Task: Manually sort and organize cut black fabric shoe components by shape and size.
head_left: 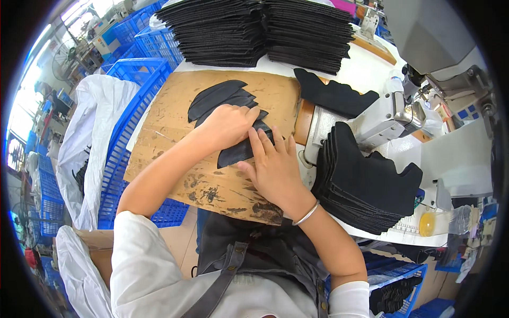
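Observation:
Thin black cut pieces (pixel 218 95), curved on one side and fanned so they overlap, lie on a worn brown cardboard sheet (pixel 175 116). My left hand (pixel 231 124) rests on the middle of the fan with its fingers curled down; what its fingertips pinch is hidden. To its right, my right hand (pixel 278 167) has its fingers stretched out, the tips on the nearer black piece (pixel 236 153) of the fan. A silver bangle (pixel 306 213) circles my right wrist.
Two tall stacks of black pieces (pixel 217 32) stand behind the cardboard. A sewing machine (pixel 387 119) is at the right, with a pile of larger black pieces (pixel 366 180) before it and another black piece (pixel 336 95) behind. A blue crate (pixel 119 132) stands left.

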`<state>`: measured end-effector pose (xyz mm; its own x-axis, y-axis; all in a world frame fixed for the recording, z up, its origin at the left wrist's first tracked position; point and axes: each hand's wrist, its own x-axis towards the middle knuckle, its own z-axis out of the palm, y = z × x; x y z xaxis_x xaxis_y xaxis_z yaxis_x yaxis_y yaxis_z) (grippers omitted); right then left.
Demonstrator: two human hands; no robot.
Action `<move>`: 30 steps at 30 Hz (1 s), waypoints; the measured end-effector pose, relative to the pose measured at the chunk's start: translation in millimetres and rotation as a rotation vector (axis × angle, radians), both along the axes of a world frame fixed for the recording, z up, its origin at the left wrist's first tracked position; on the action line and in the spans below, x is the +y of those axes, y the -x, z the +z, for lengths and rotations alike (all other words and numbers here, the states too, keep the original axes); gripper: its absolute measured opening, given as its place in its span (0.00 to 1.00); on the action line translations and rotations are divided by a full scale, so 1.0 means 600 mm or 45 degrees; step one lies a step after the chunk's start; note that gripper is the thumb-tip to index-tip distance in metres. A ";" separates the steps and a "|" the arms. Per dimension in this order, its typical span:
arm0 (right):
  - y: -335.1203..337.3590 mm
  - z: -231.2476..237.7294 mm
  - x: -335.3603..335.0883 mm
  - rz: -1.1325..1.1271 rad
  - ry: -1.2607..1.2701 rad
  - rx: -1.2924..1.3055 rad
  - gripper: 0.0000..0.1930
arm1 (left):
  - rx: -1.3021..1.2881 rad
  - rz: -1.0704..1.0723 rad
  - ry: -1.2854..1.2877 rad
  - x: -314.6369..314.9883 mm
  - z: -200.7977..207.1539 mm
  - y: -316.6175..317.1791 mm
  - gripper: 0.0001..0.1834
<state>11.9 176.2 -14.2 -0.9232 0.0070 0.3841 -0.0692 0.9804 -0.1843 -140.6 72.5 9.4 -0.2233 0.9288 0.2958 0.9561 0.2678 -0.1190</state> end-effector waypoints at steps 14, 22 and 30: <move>0.007 0.001 -0.001 0.002 0.029 -0.007 0.32 | -1.205 0.778 -1.142 -0.130 0.016 0.050 0.14; 0.009 0.002 -0.001 0.014 -0.016 0.032 0.30 | -0.570 0.197 -0.573 -0.079 0.022 -0.021 0.20; 0.006 -0.009 0.008 0.040 0.085 0.059 0.27 | -0.253 0.035 -0.134 -0.041 0.011 0.013 0.15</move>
